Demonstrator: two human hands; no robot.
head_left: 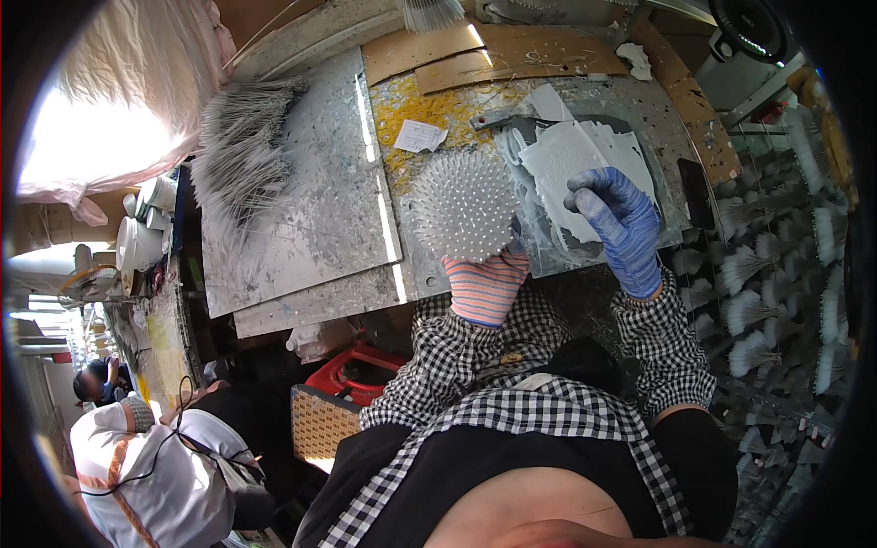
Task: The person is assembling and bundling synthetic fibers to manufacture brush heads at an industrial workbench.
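Note:
My left hand (487, 289), in an orange-and-grey striped glove, is closed round the base of a bundle of thin rods (464, 206). The rods fan out into a dome, and a small white dot tips each one. On the right, my right hand (624, 222) wears a blue glove with darkened fingertips. Its thumb and fingers are drawn together in a pinch above a patch of white paste (568, 157); whatever they hold is too small to make out. The paste is spread thick over a board on the bench.
Many thin grey rods (239, 155) lie piled on a grey board (311, 210) at the left. A paper slip (420, 136), cardboard (521, 57) and a dark phone-like slab (696, 194) are on the bench. Fanned bundles (754, 269) fill the right side. Another person (155, 466) sits lower left.

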